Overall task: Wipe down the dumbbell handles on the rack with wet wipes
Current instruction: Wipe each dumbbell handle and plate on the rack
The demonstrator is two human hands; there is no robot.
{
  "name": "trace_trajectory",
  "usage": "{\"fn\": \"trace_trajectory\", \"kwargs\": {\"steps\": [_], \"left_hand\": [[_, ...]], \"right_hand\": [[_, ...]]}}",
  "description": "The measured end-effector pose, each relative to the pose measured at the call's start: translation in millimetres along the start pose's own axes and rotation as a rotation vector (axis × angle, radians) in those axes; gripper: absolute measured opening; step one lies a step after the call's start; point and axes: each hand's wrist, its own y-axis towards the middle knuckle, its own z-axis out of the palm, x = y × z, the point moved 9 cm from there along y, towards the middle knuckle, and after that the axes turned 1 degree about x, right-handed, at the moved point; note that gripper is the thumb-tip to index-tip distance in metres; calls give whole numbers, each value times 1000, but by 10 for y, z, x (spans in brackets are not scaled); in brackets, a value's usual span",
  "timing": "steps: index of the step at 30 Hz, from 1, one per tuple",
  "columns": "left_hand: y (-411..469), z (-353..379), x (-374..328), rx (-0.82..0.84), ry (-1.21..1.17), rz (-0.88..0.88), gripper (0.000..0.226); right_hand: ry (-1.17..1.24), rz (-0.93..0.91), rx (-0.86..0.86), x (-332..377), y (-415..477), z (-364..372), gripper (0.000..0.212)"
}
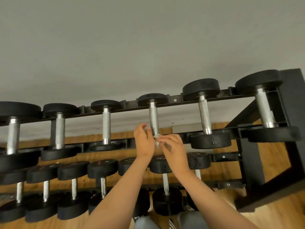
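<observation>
Two bare forearms reach up from below. The right hand [173, 146] pinches a small crumpled white wet wipe [156, 142] at its fingertips, against the lower end of a knurled silver steel dumbbell handle [154, 119]. The left hand [144, 141], just left of the wipe, has curled fingers; whether it grips anything is unclear. Beyond both hands stands the black metal rack [292, 90].

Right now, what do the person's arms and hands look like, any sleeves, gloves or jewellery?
The left forearm and right forearm are bare as far as the frame shows, no sleeves in view. The left hand and right hand wear no gloves, and neither wrist carries a watch or band. Rings on the fingers are too small to tell. Grey trousers cover the knees below.
</observation>
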Motion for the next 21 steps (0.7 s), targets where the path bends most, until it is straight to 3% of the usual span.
{"fn": "trace_trajectory", "kwargs": {"steps": [8,11,21], "left_hand": [[42,47,127,-3,-45,-8,18],[71,61,216,8,-87,-60,25],[137,50,385,64,-143,-108,29]], "right_hand": [[177,283,-125,-397,-21,-149,19],[161,382,-136,-606,-48,-188,20],[1,493,51,-846,78,90,26]]}}
